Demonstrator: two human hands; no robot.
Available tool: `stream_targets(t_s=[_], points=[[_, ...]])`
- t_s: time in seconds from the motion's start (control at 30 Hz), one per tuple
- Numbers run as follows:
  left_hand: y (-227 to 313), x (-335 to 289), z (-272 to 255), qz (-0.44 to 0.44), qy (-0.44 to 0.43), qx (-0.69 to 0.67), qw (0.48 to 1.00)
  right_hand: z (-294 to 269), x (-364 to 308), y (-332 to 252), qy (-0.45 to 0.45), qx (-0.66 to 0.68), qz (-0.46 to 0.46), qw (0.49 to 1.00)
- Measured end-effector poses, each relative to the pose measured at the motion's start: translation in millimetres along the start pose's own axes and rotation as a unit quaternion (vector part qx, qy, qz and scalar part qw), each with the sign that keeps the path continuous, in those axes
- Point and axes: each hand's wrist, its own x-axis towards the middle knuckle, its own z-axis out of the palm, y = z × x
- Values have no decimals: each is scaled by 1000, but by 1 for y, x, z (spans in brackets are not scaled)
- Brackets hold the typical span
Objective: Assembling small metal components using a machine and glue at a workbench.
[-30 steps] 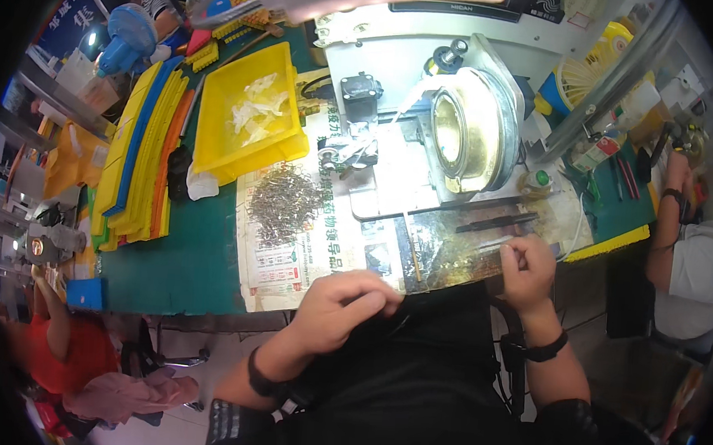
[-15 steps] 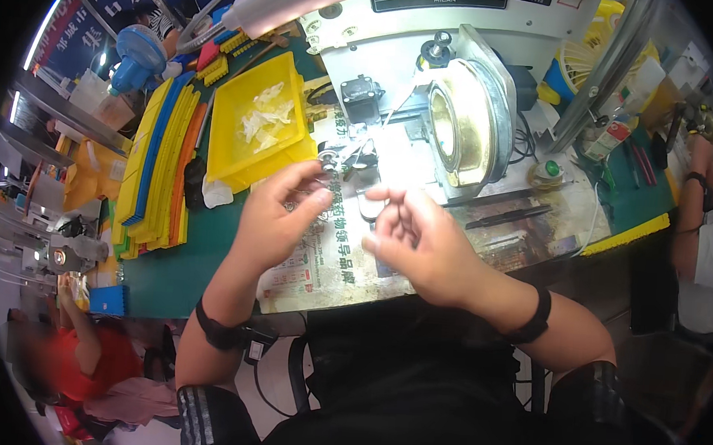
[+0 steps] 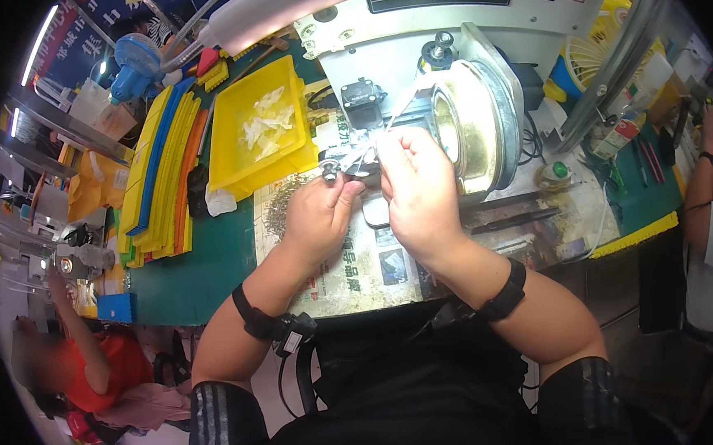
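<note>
My left hand (image 3: 317, 211) is closed at the near end of a small shiny metal fixture (image 3: 329, 171), its thumb pressed toward the fingers. Whatever lies inside that grip is hidden. On the fixture's right side, my right hand (image 3: 418, 185) pinches with thumb and forefinger, and glare and the fingers cover what it holds. Both hands work in front of a white machine (image 3: 419, 37). Just right of my right hand stands its large round wheel (image 3: 483, 132), metal-rimmed with a brass-coloured inside. A black block (image 3: 363, 99) sits behind the fixture.
Left of the hands is a yellow tray (image 3: 299, 159) holding crumpled white scraps. Coloured foam strips (image 3: 161, 184) stand beyond it. A lamp tube (image 3: 280, 15) hangs overhead. Right of the machine are a dark pen-like tool (image 3: 518, 220) and a green-capped jar (image 3: 554, 175). Other people sit at both sides.
Both hands have gone forward to the metal fixture and closed there; before, they hovered apart over the bench with fingers loosely curled. The view has shifted slightly.
</note>
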Motion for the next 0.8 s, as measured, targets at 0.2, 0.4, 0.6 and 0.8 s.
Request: stream_targets(t_s=[0.2,0.4,0.6,0.8], points=[[-5,-3,-3,13,-2,62,998,8,1,5,17,-27,-55,998],[-1,-2,-2,-33,-14,-24,999,3,-1,5,14,-62,-63,996],[-2,-3,-2,-71,-21,-64,995,-4,-18,-10,-31,94,31,995],[11,1,-20,-117,-62,-65,989,12,-11,-8,9,96,34,995]])
